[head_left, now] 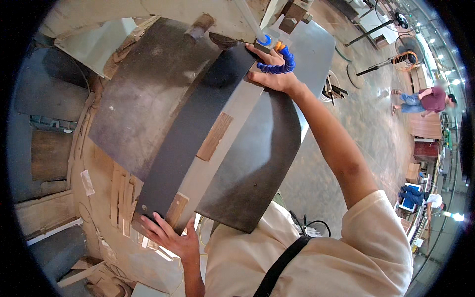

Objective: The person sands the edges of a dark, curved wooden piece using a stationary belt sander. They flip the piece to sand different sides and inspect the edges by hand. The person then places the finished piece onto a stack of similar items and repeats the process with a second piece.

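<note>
A long board (198, 116) with a dark grey face and a pale side lies slantwise across the dark metal machine table (247, 168). Two brown wooden pieces (214, 137) show along its pale side. My left hand (170, 238) grips the near end, fingers over the dark face and thumb at the pale side. At the far end my right hand (272, 74) holds the board, its thumb against the pale side and part of its fingers hidden. A blue segmented hose (277, 68) with an orange fitting hangs over the right hand, below the machine's upper housing.
The cream machine frame (99, 198) stands at left, with thin wood strips (121, 195) against it. Wood offcuts (99, 279) lie at lower left. Across the concrete floor (321, 163), a person in a maroon shirt (431, 99) and another person (435, 202) are at right.
</note>
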Motion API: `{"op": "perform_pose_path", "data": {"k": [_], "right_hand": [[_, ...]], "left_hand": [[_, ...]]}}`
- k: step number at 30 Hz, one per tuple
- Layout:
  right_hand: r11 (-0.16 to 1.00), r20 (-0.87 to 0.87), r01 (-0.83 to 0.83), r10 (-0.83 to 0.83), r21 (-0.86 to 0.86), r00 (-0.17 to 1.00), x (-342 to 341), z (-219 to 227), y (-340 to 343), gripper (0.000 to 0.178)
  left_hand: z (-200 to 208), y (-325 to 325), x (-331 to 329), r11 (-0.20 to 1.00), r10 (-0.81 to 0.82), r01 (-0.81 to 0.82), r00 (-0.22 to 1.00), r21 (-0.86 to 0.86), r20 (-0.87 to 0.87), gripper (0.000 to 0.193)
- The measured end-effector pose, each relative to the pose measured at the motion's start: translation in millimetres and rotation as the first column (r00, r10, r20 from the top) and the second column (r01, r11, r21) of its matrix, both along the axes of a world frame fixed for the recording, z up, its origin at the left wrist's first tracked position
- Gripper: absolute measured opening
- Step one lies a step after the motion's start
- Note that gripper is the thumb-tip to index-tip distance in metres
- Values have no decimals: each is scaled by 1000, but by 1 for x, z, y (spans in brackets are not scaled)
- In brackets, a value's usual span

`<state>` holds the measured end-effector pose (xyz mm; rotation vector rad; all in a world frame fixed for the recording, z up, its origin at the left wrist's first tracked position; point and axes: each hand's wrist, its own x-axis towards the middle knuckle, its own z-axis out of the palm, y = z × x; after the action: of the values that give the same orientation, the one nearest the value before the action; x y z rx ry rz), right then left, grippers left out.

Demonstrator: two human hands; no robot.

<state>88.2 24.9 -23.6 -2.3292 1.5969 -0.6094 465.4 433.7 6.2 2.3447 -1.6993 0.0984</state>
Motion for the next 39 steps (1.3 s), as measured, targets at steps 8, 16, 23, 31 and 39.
{"op": "perform_pose_path", "data": {"k": [8, 16, 23, 31, 39], "right_hand": [[1000, 80, -7, 7, 2, 997, -2, -2, -3, 87], [994, 5, -48, 49, -100, 999, -16, -24, -19, 93], [992, 7, -59, 61, -112, 998, -16, -23, -20, 92], [995, -24, -49, 47, -82, 999, -7, -7, -10, 82], [965, -94, -57, 34, -255, 995, -7, -8, -8, 75]], "left_hand": [[-3, 1, -1, 1000, 23, -22, 1000, 9, -22, 106], [-5, -1, -1, 999, 37, -37, 999, 24, 0, 107], [-6, -2, -1, 999, 41, -41, 999, 10, 36, 110], [-6, -2, -1, 999, 30, -30, 999, -11, 25, 107], [-2, -3, -2, 999, 8, -7, 999, -34, 32, 104]]}}
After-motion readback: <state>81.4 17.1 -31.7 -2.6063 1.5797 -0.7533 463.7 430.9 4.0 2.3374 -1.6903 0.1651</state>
